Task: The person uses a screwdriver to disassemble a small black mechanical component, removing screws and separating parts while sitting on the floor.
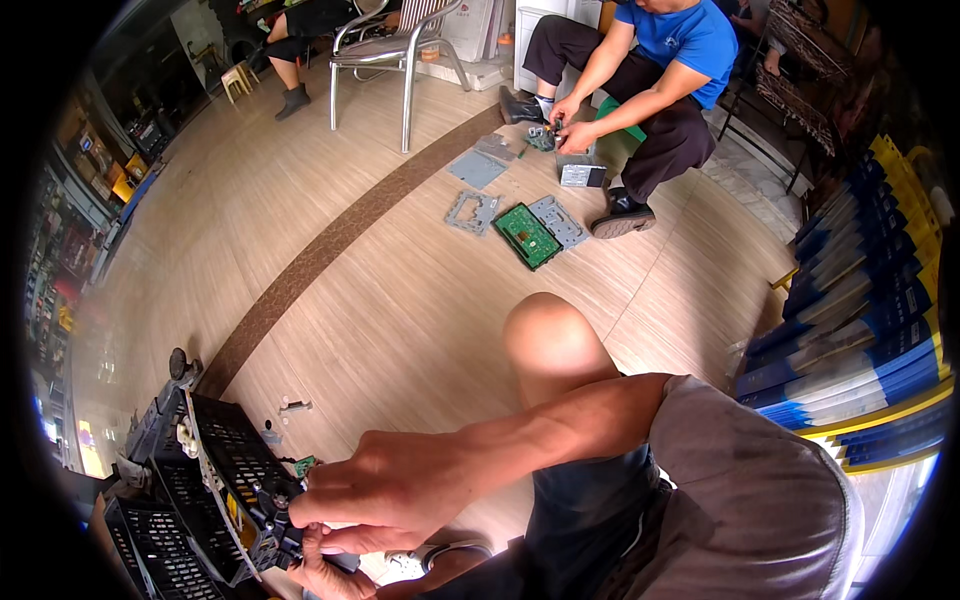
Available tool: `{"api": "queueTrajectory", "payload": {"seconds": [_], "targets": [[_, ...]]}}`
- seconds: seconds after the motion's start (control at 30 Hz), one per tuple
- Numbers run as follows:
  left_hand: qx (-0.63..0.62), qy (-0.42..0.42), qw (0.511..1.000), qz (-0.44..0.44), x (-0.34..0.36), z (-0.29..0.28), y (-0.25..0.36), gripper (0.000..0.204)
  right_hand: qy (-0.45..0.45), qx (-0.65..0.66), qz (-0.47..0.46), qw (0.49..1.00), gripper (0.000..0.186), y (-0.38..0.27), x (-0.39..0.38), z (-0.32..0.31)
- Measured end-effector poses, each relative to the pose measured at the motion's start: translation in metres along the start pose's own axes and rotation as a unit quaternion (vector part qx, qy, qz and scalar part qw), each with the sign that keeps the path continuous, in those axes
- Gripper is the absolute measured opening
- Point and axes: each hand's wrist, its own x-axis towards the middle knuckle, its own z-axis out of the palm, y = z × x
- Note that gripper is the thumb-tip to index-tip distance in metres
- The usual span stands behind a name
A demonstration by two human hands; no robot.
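Note:
A black plastic machine frame (pixel 235 440) with rows of slots stands at the lower left, partly cut off by the dark rim. Across my knee reaches my right arm, and my right hand (pixel 385 490) closes its fingers at the frame's near right corner. What lies between those fingertips is dark and mostly covered. Just below, my left hand (pixel 325 575) grips the same corner with its thumb up; its other fingers are hidden. A small green circuit piece (pixel 304 466) lies beside the frame, close to my right knuckles.
Small loose parts (pixel 295 407) lie beyond the frame. Ahead, a green circuit board (pixel 528 236) and grey metal plates (pixel 477 168) lie on the floor. A seated person in a blue shirt (pixel 680 45) handles parts there. A metal chair (pixel 400 50) stands behind; a blue-and-yellow rack (pixel 850 300) is at right.

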Motion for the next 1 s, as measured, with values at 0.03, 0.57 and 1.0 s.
{"api": "queueTrajectory", "payload": {"seconds": [0.03, 0.57, 1.0], "targets": [[0.0, 0.0, 1.0, 0.0, 0.003, -0.005, -0.003, 0.052, -0.001, 0.0, 0.01, 1.0, 0.029, 0.001, -0.001, 0.0], [0.0, -0.013, 1.0, 0.013, -0.009, 0.015, 0.004, 0.057, 0.014, -0.025, 0.019, 0.999, 0.032, 0.002, -0.001, 0.004], [0.021, -0.009, 1.0, 0.017, -0.007, 0.015, 0.003, 0.05, 0.024, -0.031, -0.01, 0.999, 0.034, 0.001, 0.001, 0.005]]}}
